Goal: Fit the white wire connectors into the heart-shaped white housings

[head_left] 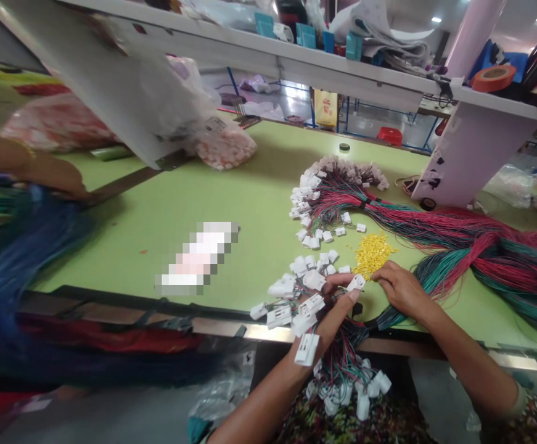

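My left hand [341, 312] pinches a white plastic connector [356, 283] between thumb and fingers. More white connectors [312, 305] on thin wires hang and lie around that hand, some dangling past the table's front edge. Just right of the held connector is my right hand [401, 288], its fingertips pressed together at the lower edge of a pile of small yellow pieces [373, 251]. Whatever those fingertips hold is too small to make out. From the connectors, a wire bundle [391, 317] runs right, beneath my right hand.
A second bundle of red, green and black wires [402, 216] with white connectors lies behind the pile on the green table [250, 191]. A pixelated patch [198, 259] covers something at left. A bag of small parts [225, 145] stands farther back. Another person's hand [58, 176] holds blue wires.
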